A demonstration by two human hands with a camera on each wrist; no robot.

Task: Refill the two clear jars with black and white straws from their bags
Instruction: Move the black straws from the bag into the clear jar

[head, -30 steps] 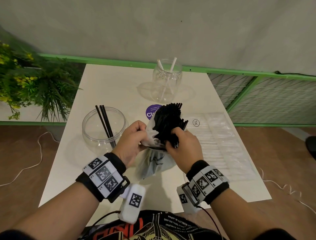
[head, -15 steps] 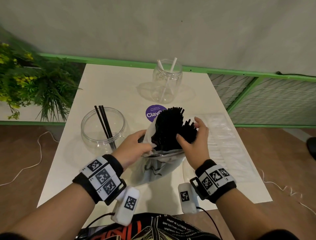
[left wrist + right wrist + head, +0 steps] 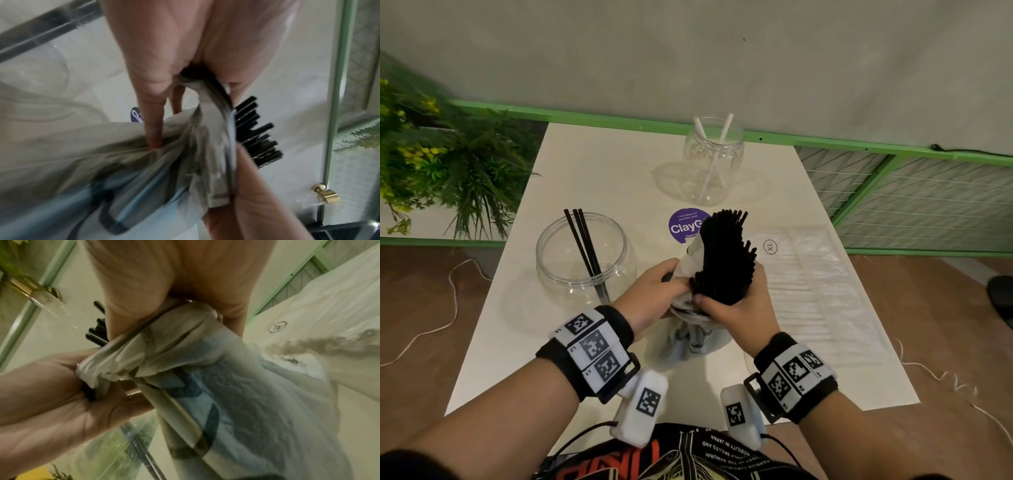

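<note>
A thick bundle of black straws (image 3: pixel 724 255) sticks up out of a crumpled clear bag (image 3: pixel 700 339) at the table's middle. My right hand (image 3: pixel 739 301) wraps round the bundle's lower part, bag edge included (image 3: pixel 164 340). My left hand (image 3: pixel 654 291) pinches the bag's rim (image 3: pixel 205 126) on the bundle's left side. A wide clear jar (image 3: pixel 582 257) with three black straws stands to the left. A narrower clear jar (image 3: pixel 712 161) with two white straws stands at the back. A flat bag of white straws (image 3: pixel 811 284) lies on the right.
A purple round sticker (image 3: pixel 683 224) lies on the white table (image 3: pixel 602 171) behind the bundle. A leafy plant (image 3: pixel 448 171) sits off the table's left edge. A green frame with wire mesh (image 3: pixel 911 198) runs along the back and right.
My right hand has closed round the black straws again, lower on the bundle. The bundle now stands further out of the bag, and my left hand has shifted its pinch on the rim.
</note>
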